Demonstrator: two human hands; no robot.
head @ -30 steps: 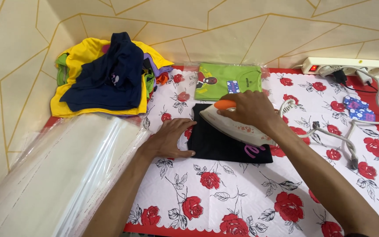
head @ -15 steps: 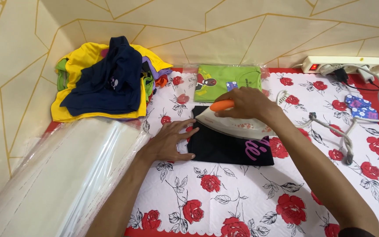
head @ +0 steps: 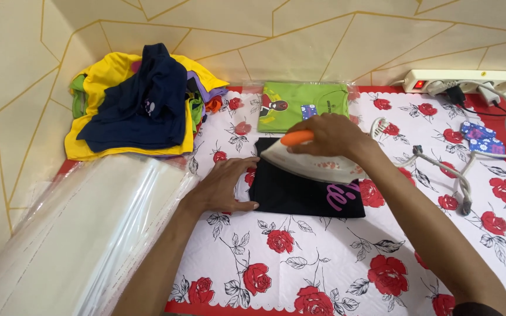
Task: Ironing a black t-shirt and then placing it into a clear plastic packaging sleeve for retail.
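Observation:
A folded black garment (head: 300,192) with purple lettering lies on the white cloth with red roses (head: 323,263). My right hand (head: 329,134) grips the orange handle of a white iron (head: 311,164), which rests on the garment's upper part, tip pointing left. My left hand (head: 225,186) lies flat, fingers spread, pressing the garment's left edge.
A heap of yellow, navy, green and purple clothes (head: 139,102) sits at the back left. A folded green shirt in a clear bag (head: 303,105) lies behind the iron. A stack of clear plastic bags (head: 83,234) fills the left. The power strip (head: 461,79) and cord (head: 458,175) are at right.
The iron has slid leftward and toward the back across the black garment, uncovering the purple lettering. My left hand stays pressed at the garment's left edge.

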